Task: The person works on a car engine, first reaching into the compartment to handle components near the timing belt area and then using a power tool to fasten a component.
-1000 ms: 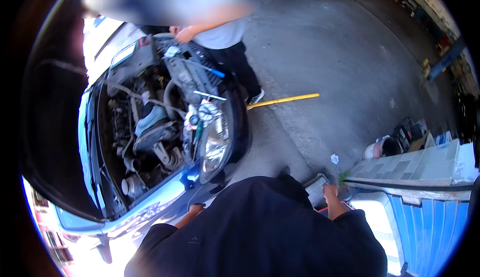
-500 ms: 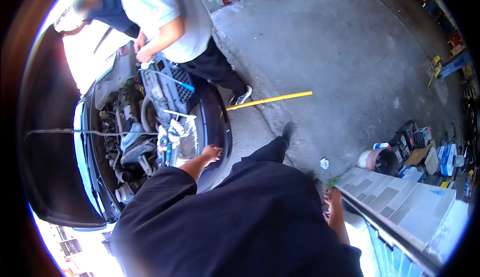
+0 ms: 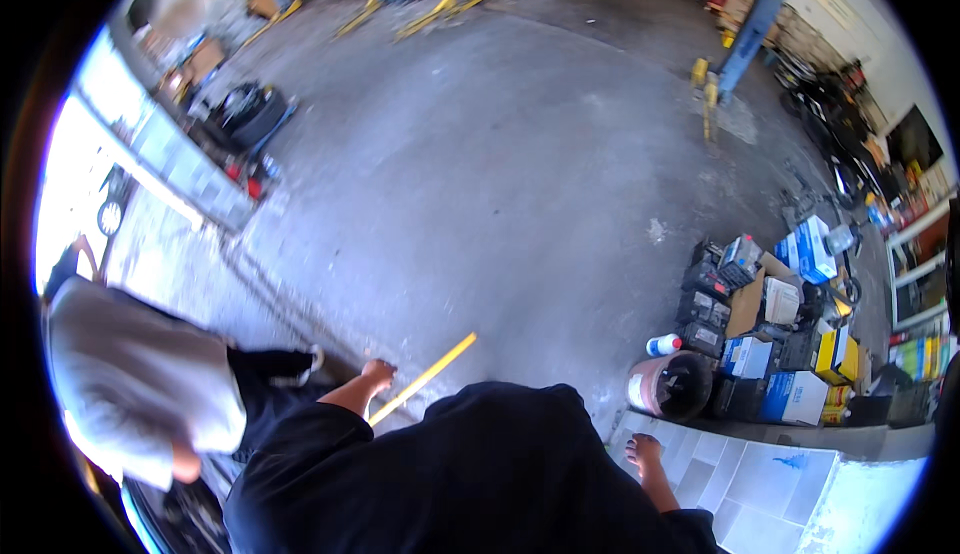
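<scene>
My left hand (image 3: 377,375) hangs by my side, loosely curled, and nothing shows in it. It is nearest to a yellow bar (image 3: 440,362), which lies on the floor just beyond it; I see a gap between the two. My right hand (image 3: 643,450) hangs in front of a low tiled wall (image 3: 690,454), its fingers bent and a little apart, also with nothing visible in it. Whether it touches the tiles I cannot tell. A person in a light shirt (image 3: 140,364) bends at the left, over a car (image 3: 165,514) that shows only in part.
Beyond the wall stand a dirty bucket (image 3: 670,386), a white bottle with a red cap (image 3: 662,345), black car batteries (image 3: 703,309) and boxes (image 3: 797,397). Blue lift posts (image 3: 755,29) with yellow arms rise farther off. A tiled pillar (image 3: 185,149) and a tyre (image 3: 255,114) stand left.
My view has swung up and right, away from the open engine bay toward the garage floor. My left hand is no longer beside the car's front. The co-worker now appears at the lower left.
</scene>
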Motion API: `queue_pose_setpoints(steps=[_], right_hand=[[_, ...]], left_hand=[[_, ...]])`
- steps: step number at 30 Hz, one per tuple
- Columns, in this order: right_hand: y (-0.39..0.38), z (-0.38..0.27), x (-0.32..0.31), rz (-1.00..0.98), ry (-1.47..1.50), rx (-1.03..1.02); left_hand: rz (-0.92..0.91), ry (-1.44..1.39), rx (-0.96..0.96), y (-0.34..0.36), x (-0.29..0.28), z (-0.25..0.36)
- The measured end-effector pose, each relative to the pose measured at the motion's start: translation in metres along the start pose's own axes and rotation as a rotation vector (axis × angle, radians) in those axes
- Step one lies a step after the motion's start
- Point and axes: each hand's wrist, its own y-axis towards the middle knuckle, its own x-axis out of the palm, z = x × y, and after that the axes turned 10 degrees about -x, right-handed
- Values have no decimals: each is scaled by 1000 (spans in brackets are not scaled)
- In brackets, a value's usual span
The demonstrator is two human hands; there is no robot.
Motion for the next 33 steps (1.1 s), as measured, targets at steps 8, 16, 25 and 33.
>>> queue_pose_setpoints(steps=[8, 16, 25, 33], right_hand=[[162, -47, 4, -299, -215, -116], [374, -277, -58, -981, -1207, -1571], [675, -678, -57, -117, -1160, -897], [774, -824, -59, -243, 66, -331]], left_hand=[[235, -1737, -379, 279, -422, 12], [-202, -256, 257, 415, -429, 17], [-411, -323, -221, 512, -565, -15], [-228, -283, 10, 791, -789, -11]])
